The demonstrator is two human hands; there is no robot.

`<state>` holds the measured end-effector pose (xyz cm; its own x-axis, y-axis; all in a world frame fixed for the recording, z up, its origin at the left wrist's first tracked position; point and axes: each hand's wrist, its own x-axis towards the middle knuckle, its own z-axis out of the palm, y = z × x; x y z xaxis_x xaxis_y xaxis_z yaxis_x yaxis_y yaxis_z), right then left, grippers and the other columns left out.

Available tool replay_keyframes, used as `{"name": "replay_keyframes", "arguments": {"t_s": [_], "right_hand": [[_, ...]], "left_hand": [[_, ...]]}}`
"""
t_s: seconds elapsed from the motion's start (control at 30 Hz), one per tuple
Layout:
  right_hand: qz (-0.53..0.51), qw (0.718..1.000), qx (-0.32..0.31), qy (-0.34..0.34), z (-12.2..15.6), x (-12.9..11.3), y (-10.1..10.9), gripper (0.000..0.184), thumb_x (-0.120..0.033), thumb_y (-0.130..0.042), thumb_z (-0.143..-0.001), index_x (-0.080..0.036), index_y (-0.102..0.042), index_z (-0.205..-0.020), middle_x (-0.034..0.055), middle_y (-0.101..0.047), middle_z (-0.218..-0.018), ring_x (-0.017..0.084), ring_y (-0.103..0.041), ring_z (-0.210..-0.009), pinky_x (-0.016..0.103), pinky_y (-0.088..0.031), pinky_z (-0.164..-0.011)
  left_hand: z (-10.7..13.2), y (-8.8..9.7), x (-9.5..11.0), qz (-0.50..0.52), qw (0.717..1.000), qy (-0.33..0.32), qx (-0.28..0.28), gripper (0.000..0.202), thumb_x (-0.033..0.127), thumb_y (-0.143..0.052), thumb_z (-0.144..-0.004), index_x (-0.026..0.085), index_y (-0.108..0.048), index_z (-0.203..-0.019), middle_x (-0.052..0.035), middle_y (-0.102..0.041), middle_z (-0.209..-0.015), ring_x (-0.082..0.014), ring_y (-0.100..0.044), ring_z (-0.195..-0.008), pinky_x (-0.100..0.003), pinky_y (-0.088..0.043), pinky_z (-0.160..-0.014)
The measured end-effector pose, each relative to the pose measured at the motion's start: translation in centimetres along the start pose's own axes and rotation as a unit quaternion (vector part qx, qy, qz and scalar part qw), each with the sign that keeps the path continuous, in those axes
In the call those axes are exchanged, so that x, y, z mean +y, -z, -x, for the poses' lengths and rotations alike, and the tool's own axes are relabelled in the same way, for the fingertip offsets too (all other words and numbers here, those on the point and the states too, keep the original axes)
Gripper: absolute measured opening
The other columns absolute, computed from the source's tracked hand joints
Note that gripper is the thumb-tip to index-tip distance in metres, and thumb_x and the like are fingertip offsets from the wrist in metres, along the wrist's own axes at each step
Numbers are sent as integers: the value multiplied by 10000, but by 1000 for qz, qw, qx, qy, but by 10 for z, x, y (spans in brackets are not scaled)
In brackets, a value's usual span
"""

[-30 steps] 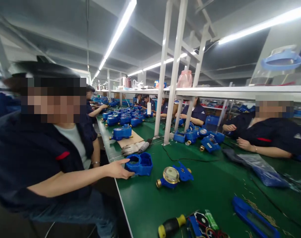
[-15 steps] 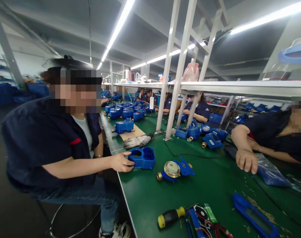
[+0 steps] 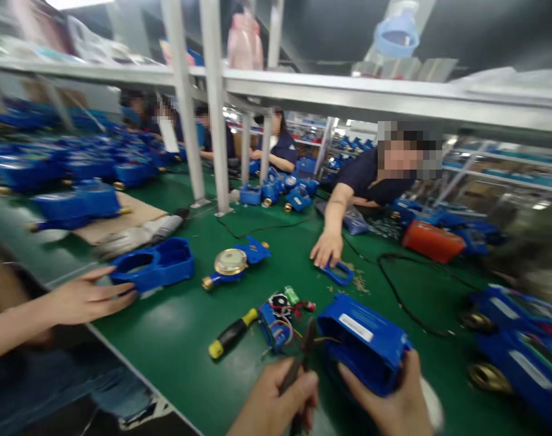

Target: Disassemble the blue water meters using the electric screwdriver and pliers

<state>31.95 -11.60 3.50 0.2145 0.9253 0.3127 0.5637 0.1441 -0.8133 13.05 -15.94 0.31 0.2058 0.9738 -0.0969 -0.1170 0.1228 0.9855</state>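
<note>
At the near edge, my left hand (image 3: 278, 396) is closed around a dark slim tool (image 3: 307, 346), its tip pointing up; blur hides its exact kind. Beside it, my right hand (image 3: 396, 399) grips a blue meter housing (image 3: 364, 330) with a white label, tilted so that its hollow opening faces me. A thin yellow wire shows at the housing's left side, close to the tool's tip. Left of the housing lie a small circuit assembly (image 3: 276, 327) with coloured wires and a black and yellow screwdriver (image 3: 233, 334).
A co-worker's hand (image 3: 92, 297) holds another blue housing (image 3: 153, 264) at left. Across the table, another person's hand (image 3: 328, 247) touches a blue frame (image 3: 339, 275). A brass-ended meter (image 3: 230, 263) lies mid-table. Blue meters (image 3: 516, 363) stand at right; shelf posts (image 3: 216, 121) rise behind.
The view has swung right and down, bringing my hands, the tool and the labelled housing into sight. The person across now has a hand on the blue frame.
</note>
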Motion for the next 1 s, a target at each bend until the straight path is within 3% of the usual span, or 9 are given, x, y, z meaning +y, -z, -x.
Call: {"name": "replay_keyframes", "arguments": {"t_s": [0.07, 0.27, 0.4, 0.47, 0.8, 1.0], "right_hand": [[-19, 1000, -16, -16, 1, 4, 3, 695, -526, -847, -587, -228, -504, -1114, 21, -696, -880, 254, -681, -777, 347, -559, -707], [-7, 999, -44, 16, -3, 13, -5, 677, -496, -836, -617, -225, -453, -1106, 37, -693, -895, 241, -689, -787, 325, -564, -684], [-1, 998, -42, 50, -3, 17, -3, 639, -486, -840, -631, -232, -465, -1082, 20, -670, -856, 223, -681, -742, 313, -564, -651], [5, 997, -37, 61, -3, 18, -2, 643, -483, -840, -634, -234, -472, -1098, 24, -668, -867, 225, -682, -740, 321, -563, -645], [32, 993, -13, 112, 0, 18, 2, 627, -464, -842, -663, -242, -503, -1141, 45, -682, -936, 230, -695, -781, 337, -575, -673], [38, 993, -13, 114, -2, 13, 4, 647, -446, -853, -656, -249, -477, -1144, 46, -681, -946, 232, -693, -787, 351, -579, -676]], "left_hand": [[1, -8, -1, 2, 1000, 9, -4, 505, 625, -482, -921, 151, -581, -779, -14, -593, -629, -117, -577, -601, -226, -467, -607], [0, 8, 7, -54, 998, 4, -44, 485, 584, -407, -960, 168, -599, -800, -20, -596, -661, -133, -577, -637, -224, -445, -634], [7, 5, 19, -172, 977, -102, -75, 429, 526, -465, -955, 185, -595, -728, -9, -579, -718, -126, -566, -683, -215, -406, -661], [9, 2, 25, -203, 969, -122, -77, 400, 499, -481, -958, 193, -589, -725, -2, -572, -734, -124, -574, -701, -211, -400, -662], [10, 3, 22, -224, 964, -118, -79, 344, 443, -480, -973, 204, -591, -752, 16, -567, -714, -109, -577, -669, -199, -409, -634], [13, 10, 31, -244, 953, -165, -72, 320, 440, -466, -979, 218, -607, -798, 17, -609, -742, -108, -598, -677, -178, -453, -641]]}}
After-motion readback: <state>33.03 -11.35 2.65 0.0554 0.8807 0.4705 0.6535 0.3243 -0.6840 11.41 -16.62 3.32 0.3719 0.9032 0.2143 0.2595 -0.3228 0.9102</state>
